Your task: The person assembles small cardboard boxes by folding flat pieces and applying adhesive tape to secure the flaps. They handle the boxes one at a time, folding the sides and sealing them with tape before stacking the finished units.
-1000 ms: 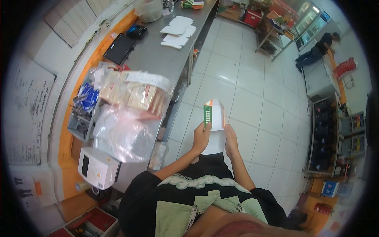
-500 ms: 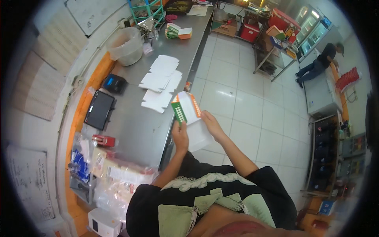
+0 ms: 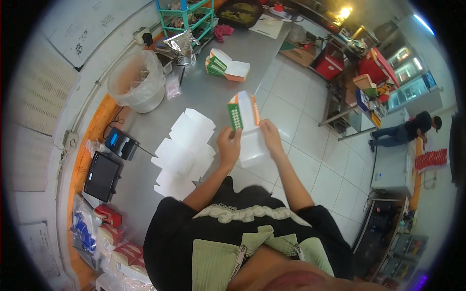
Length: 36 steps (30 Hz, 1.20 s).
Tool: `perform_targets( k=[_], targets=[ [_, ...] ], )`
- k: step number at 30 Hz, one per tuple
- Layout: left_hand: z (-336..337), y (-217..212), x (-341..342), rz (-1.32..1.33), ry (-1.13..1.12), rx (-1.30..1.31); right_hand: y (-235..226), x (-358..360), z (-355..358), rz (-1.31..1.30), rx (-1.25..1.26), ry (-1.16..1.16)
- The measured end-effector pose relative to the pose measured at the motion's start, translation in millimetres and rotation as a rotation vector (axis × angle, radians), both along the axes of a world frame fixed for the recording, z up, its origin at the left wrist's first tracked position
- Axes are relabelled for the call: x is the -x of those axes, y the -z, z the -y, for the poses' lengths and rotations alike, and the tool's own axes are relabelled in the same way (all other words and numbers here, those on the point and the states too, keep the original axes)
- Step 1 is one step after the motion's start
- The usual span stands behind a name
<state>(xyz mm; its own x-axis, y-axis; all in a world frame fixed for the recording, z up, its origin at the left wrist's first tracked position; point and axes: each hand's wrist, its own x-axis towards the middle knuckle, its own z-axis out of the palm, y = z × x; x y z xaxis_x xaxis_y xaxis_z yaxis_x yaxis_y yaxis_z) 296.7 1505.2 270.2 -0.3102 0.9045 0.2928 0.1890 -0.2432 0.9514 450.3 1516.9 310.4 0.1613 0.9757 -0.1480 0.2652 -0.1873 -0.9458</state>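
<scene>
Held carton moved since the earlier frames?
Yes: judged against the metal counter, the held carton has moved along it, nearer the stacked green-and-orange cartons.

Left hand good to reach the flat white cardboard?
Probably yes: nothing visible lies between the left hand and the flat white cardboard, though it would first need to release the open box.

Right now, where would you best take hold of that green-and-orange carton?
I'd probably pinch the carton from both sides: left hand on its raised green wall, right hand on its raised orange wall. Both walls stand up thin, while the white flap spreads broad toward the picture's lower edge.
</scene>
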Motion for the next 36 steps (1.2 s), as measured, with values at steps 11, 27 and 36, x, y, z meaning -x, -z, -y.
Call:
perform_targets(
  k=[11, 27, 36],
  targets=[
    [-312, 18, -36, -0.036, -0.450, 0.221, -1, -9, -399, 0.338, -0.137, -0.580],
    [-384, 112, -114, 0.167, -0.983, 0.555, 200, -23, -463, 0.243, -0.120, -0.752],
    [-360, 77, -87, 0.454, -0.972, 0.463, 140, -3, -446, -0.025, -0.002, -0.928]
  ],
)
